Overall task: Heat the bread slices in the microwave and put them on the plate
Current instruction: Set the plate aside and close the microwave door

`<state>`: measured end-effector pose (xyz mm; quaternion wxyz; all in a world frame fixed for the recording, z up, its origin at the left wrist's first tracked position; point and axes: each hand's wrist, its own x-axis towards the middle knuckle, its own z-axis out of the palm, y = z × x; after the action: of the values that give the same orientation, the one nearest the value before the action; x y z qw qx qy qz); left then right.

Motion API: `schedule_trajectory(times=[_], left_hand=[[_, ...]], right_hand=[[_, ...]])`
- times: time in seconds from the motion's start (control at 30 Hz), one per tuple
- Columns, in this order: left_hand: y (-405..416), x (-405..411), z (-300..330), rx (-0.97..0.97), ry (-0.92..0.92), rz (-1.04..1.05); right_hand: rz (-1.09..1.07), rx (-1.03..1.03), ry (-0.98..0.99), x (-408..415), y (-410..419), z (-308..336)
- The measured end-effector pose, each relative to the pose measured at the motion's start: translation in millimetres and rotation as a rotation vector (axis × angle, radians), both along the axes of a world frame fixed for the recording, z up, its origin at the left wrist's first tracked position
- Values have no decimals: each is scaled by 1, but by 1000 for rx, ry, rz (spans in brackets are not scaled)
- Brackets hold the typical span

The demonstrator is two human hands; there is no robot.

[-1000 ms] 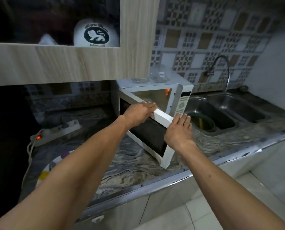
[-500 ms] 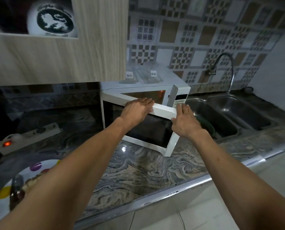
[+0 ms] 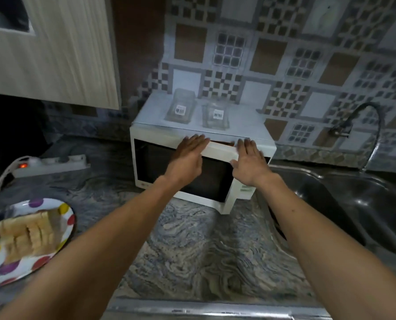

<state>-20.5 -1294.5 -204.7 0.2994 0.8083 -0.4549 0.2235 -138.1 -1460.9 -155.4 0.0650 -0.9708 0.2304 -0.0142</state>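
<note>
Both hands are pressing flat against the door of the white microwave [image 3: 160,135], which is standing at the back of the marbled surface [image 3: 204,245]. The left hand [image 3: 187,155] is lying palm-down over the door's upper edge, its fingers [image 3: 198,140] stretched out straight and gripping nothing. The right hand [image 3: 249,162] is resting just beside it at the door's right end, fingers [image 3: 244,145] likewise extended and spread, holding nothing. The door is standing slightly ajar, with a thin gap showing along its top between the two hands.

The bread slices [image 3: 28,234] are sitting well apart from either hand, stacked on the polka-dot plate [image 3: 65,213] at the left edge of the surface. Two clear containers [image 3: 180,106] with barcode labels are sitting on top of the microwave. A power strip [image 3: 51,163] with a glowing red switch is lying to the left of the microwave, and a steel sink [image 3: 353,204] is lying to its right.
</note>
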Motion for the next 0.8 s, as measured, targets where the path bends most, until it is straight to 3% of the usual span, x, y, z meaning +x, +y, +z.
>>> schedule_trajectory(times=[0.07, 0.13, 0.23, 0.3, 0.43, 0.8], left_hand=[[-7, -17, -8, -139, -67, 123], [-15, -33, -14, -156, 48, 204], [-34, -44, -27, 48, 388, 203], [-51, -46, -36, 186, 514, 164], [-89, -54, -48, 182, 708, 15], [-140, -42, -73, 141, 570, 97]], right_hand=[[40, -9, -19, 5, -11, 0], [68, -10, -47, 12, -20, -1], [94, -8, -41, 22, -31, -3], [98, -19, -34, 26, -37, -5], [107, -47, -14, 29, -43, -4], [155, -41, 10, 39, -54, -2]])
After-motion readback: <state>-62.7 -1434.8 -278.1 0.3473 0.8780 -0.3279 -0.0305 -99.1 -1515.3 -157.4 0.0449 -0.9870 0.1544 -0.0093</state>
